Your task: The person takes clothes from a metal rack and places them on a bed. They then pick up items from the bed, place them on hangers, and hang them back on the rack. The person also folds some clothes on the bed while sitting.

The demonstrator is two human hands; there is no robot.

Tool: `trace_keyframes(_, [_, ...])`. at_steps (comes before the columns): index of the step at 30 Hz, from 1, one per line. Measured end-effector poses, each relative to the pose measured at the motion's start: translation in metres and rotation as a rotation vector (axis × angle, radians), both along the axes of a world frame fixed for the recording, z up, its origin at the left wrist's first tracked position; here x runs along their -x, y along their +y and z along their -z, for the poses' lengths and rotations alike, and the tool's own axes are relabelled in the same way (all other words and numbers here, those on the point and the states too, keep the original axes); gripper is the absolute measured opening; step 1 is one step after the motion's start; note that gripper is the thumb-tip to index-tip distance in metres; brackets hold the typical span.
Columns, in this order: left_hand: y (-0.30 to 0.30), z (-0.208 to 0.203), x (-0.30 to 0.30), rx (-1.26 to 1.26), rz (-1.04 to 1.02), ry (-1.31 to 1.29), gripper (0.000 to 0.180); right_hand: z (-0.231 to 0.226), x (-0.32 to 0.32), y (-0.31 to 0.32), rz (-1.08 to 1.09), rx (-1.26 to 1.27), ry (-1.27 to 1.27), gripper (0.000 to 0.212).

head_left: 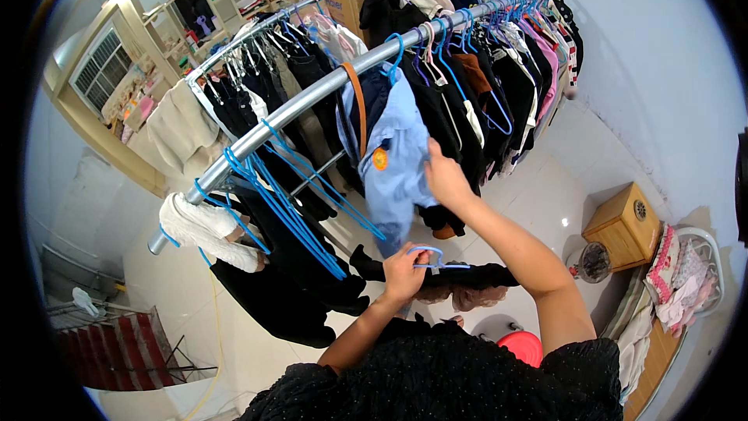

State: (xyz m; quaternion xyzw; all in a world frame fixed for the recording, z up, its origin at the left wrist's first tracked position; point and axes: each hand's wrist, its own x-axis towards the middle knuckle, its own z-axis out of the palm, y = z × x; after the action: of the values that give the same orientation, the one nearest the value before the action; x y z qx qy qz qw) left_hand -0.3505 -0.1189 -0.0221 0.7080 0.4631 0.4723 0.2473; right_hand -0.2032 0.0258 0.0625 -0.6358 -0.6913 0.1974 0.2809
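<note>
My left hand is closed around a light-blue clothes hanger, low in front of me. From that hanger hangs a dark garment, with a brownish-pink piece below it. Higher up, my right hand pinches the side edge of a light-blue shirt with a round orange patch. The shirt hangs on the near rail of the clothes rack by a blue hanger. A brown strap loops over the rail beside it.
Several empty blue hangers and a white knitted garment hang at the rail's left end. Densely hung clothes fill its far part. To the right stand a wooden box and a laundry basket. A red stool is close by.
</note>
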Motion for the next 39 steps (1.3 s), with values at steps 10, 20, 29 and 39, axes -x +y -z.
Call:
trace_keyframes(10, [0.019, -0.006, -0.004, 0.025, 0.04, -0.017, 0.009, 0.011, -0.096, -0.113, -0.281, 0.224, 0.252, 0.043])
trace_keyframes(20, [0.046, -0.042, -0.047, 0.052, 0.211, 0.074, 0.032, -0.048, -0.183, -0.243, -0.263, 0.543, 0.067, 0.021])
trace_keyframes(29, [0.063, -0.046, -0.015, -0.014, 0.311, -0.081, 0.076, -0.125, -0.168, -0.241, 0.006, 0.418, 0.47, 0.021])
trace_keyframes(39, [0.037, -0.065, 0.008, 0.04, 0.206, -0.186, 0.063, -0.161, -0.091, -0.104, -0.148, -0.034, 0.174, 0.028])
